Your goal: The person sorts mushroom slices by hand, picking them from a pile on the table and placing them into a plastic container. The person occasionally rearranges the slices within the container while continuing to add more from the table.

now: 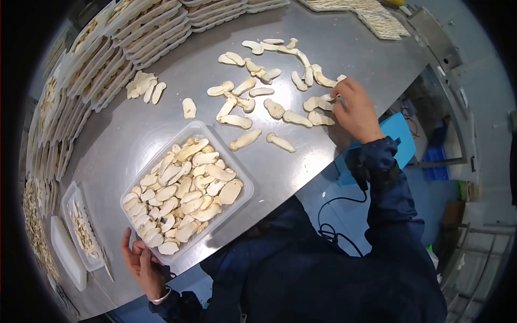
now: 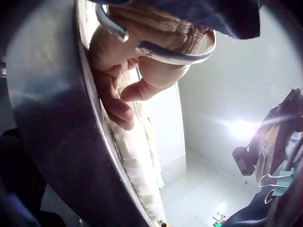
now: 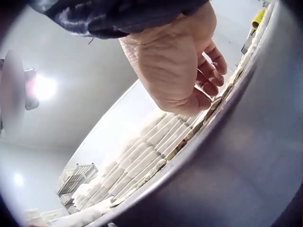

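Pale mushroom slices [image 1: 297, 118] lie scattered over the metal table. At their right side my right hand [image 1: 357, 112] has thumb and fingertips around the end of one slice [image 1: 318, 103]; the right wrist view shows this hand [image 3: 175, 66] with bent fingers low over the table. A square translucent tray [image 1: 249, 185] near the front edge holds many slices [image 1: 189, 195] in overlapping rows. Beside its lower-left corner, my left hand [image 1: 144, 269] rests at the table edge, fingers loosely bent. The left wrist view shows this hand [image 2: 137, 61] holding nothing.
Stacked filled trays [image 1: 153, 32] line the back and left. A small slice pile [image 1: 142, 85] and a single slice [image 1: 189, 109] lie between stacks and tray. At left are a narrow tray [image 1: 83, 231] and a white block [image 1: 67, 255]. A blue stool [image 1: 401, 140] stands below the right edge.
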`<state>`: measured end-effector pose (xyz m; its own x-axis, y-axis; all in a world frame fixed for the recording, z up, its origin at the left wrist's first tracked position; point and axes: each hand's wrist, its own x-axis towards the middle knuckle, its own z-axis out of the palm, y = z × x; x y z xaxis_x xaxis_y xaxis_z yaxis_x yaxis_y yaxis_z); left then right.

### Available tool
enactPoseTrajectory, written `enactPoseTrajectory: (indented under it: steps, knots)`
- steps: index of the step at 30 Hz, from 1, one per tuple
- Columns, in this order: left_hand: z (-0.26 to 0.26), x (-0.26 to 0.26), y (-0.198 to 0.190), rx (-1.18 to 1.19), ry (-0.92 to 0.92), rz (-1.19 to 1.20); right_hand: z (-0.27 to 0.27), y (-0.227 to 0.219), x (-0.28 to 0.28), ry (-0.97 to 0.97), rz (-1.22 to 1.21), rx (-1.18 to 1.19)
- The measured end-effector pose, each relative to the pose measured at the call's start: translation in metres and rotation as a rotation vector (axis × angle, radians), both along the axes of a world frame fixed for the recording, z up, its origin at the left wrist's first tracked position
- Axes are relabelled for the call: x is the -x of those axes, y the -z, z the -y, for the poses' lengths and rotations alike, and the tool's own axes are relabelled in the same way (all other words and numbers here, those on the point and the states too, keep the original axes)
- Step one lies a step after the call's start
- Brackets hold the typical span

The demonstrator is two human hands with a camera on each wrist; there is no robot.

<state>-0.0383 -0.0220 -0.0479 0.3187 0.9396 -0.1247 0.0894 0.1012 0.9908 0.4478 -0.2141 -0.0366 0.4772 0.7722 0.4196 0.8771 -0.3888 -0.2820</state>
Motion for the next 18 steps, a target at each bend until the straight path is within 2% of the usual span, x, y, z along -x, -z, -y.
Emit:
enactPoseTrajectory:
  steps: [3, 7, 10, 16, 18]
  knots:
    - [-0.001, 0.001, 0.003, -0.01, -0.004, 0.011, -0.013, -0.009, -0.009, 0.098, -0.015, -0.026]
    - [0.0, 0.001, 0.001, -0.012, -0.011, 0.012, -0.056, -0.025, -0.005, 0.207, -0.018, 0.26]
    - [0.001, 0.001, 0.001, -0.02, -0.018, 0.002, -0.068, -0.012, -0.019, 0.174, 0.039, 0.321]
    - [0.002, -0.002, 0.001, -0.039, -0.008, 0.004, -0.056, -0.008, -0.034, 0.214, 0.063, 0.351]
    - [0.002, -0.002, 0.002, -0.035, -0.002, 0.025, -0.043, -0.012, -0.045, 0.266, -0.062, 0.256]
